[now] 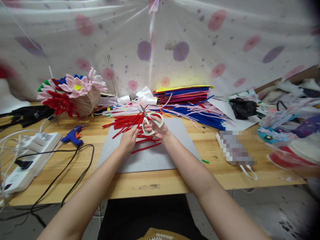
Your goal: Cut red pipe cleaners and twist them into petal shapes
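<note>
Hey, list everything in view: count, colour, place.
Table: one, light brown, beneath
Cutting mat: one, grey, table centre
Red pipe cleaners: many, red, on mat
Scissors: one, cream handles, above mat
Blue pipe cleaners: many, blue, rear right
Tissue: one, white, rear centre
Basket of flowers: one, multicoloured, rear left
Glue gun: one, blue, left
Power strip: one, white, far left
Plastic bag: one, black, rear right
Cluttered pile: one, mixed, far right
Pixelated item: one, grey, right
Curtain: one, floral white, background
Left grip: one, bare, pinching red pipe cleaners
Right grip: one, bare, holding scissors
</note>
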The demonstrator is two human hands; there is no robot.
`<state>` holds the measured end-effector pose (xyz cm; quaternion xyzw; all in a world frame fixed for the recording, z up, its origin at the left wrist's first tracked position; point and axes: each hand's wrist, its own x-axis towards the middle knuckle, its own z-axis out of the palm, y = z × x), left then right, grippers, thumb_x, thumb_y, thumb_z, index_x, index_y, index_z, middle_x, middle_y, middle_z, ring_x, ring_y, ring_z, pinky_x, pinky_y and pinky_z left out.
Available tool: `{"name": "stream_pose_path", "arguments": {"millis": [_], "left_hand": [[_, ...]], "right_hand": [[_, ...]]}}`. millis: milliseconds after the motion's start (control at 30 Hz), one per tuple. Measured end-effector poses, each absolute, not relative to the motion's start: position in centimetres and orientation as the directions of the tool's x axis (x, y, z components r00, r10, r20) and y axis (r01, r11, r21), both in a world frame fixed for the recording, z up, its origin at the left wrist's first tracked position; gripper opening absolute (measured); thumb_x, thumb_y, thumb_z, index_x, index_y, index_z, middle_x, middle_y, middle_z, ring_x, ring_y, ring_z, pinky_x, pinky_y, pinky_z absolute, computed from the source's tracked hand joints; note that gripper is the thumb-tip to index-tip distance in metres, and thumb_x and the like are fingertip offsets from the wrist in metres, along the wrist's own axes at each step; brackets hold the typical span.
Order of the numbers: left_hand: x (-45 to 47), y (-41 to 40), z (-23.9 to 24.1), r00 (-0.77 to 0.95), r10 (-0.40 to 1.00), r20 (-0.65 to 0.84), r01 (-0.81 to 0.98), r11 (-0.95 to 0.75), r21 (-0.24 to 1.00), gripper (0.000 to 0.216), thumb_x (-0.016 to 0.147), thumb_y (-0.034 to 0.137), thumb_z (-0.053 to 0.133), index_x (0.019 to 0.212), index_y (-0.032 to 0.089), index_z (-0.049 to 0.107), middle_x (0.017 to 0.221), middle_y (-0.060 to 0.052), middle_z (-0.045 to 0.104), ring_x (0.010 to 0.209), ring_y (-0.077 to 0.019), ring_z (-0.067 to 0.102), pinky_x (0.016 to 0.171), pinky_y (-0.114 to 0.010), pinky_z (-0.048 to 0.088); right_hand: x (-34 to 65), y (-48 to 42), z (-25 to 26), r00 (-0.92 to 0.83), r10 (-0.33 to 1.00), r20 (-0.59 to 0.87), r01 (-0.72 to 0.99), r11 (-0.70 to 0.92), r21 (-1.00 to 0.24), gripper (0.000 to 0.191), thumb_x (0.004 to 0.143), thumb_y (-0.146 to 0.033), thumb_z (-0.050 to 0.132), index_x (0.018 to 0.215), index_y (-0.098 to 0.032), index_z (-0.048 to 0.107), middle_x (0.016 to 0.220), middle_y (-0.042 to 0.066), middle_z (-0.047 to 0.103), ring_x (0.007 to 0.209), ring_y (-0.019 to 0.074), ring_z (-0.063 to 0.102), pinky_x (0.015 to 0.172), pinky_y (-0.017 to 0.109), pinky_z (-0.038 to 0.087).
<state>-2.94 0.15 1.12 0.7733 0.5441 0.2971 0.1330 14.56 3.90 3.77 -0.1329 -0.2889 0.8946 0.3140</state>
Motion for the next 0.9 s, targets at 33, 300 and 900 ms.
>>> {"name": "stream_pose_path", "arguments": {"millis": [33,300,900], "left_hand": [[-3.1,0.1,0.9,0.220,0.922,0.320,0.760,-0.367,0.536,0.034,0.087,0.040,0.024,0.070,0.020,0.045,0.067,0.000,0.052,0.065,-0.0135,0.049,0.062,-0.024,0.034],[-4.0,-0.2,2.8,0.102,0.919,0.380,0.799,-0.303,0.519,0.034,0.088,0.040,0.021,0.072,0.020,0.043,0.067,-0.001,0.050,0.064,-0.0131,0.048,0.061,-0.024,0.033],[-5.1,-0.2,2.1,0.603,0.789,0.119,0.770,-0.615,0.173,0.027,0.081,0.027,0.038,0.098,0.025,0.058,0.098,-0.008,0.056,0.092,-0.0203,0.050,0.082,-0.033,0.036]], "right_hand": [[14.4,3.9,3.7,-0.759,0.649,-0.058,-0.486,-0.624,-0.612,0.041,0.089,-0.041,0.020,0.078,-0.014,0.048,0.051,-0.002,0.038,0.043,0.0075,0.036,0.028,0.013,0.021],[16.1,4.2,4.8,-0.685,0.708,-0.174,-0.043,-0.277,-0.960,0.052,0.077,-0.065,0.032,0.077,-0.016,0.049,0.059,0.000,0.045,0.050,0.0095,0.044,0.036,0.018,0.025],[26.6,4.5,4.0,0.046,0.995,0.093,0.999,-0.047,0.006,0.050,0.073,-0.049,0.047,0.106,-0.012,0.053,0.105,0.018,0.058,0.099,0.0307,0.053,0.079,0.039,0.040]]}}
